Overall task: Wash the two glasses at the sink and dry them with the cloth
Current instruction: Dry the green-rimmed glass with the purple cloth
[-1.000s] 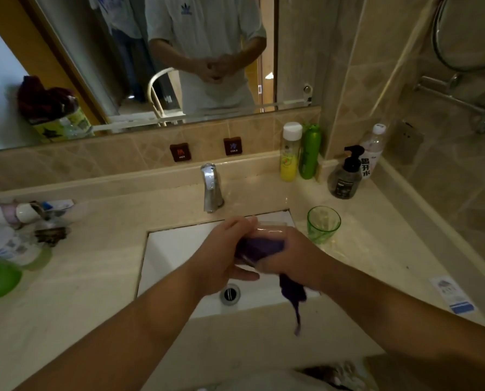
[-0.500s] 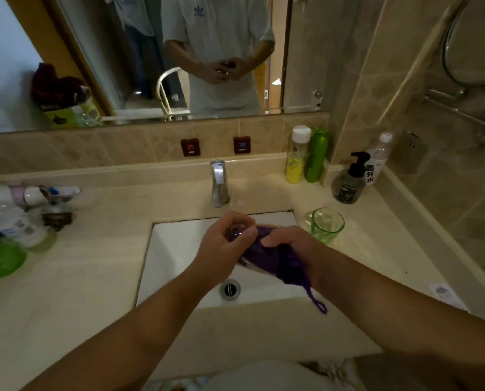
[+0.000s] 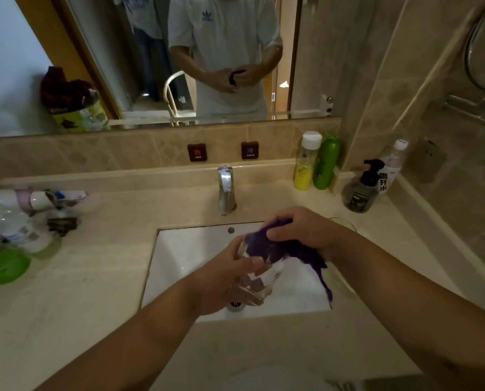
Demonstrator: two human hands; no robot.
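green glass mostly hidden behind right forearm, left-counter clutter blurred

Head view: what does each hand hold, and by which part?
Left hand grips the clear glass round its body; right hand holds the purple cloth, bunched at its mouth.

Two hands, one glass, one cloth

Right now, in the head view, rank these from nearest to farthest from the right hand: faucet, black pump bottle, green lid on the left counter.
From the right hand, which grips the purple cloth:
1. Faucet, just behind it, centre.
2. Black pump bottle, back right corner.
3. Green lid, far left counter.
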